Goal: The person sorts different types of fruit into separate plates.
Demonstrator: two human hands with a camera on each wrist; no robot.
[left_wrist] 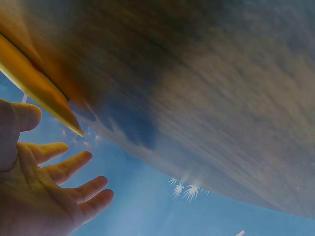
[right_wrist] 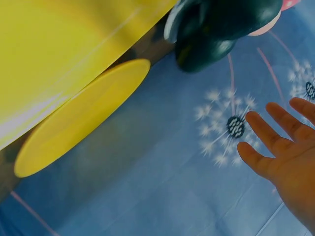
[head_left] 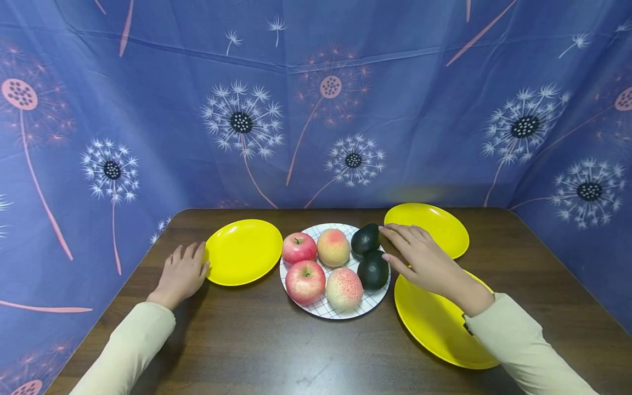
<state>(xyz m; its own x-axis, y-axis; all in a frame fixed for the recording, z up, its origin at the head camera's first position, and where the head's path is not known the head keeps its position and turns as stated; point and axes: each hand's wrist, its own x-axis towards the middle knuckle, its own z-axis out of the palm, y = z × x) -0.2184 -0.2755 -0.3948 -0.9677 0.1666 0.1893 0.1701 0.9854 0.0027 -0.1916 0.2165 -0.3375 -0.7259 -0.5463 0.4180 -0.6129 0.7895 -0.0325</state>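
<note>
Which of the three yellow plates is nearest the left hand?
The left-side yellow plate, alone left of the fruit plate, beside the left hand; the far yellow plate and near yellow plate are by the right hand.

In the head view, the right hand (head_left: pixel 427 263) and its sleeve (head_left: pixel 523 340) hide parts of 2 yellow plates (head_left: pixel 441 222) (head_left: pixel 434 334); whether it touches the 2 dark green fruits (head_left: pixel 372 271) cannot be told. The bottom edge crops the counter (head_left: pixel 247 345), blurred in the left wrist view, where the left plate (head_left: pixel 244 252) is cut off.
</note>
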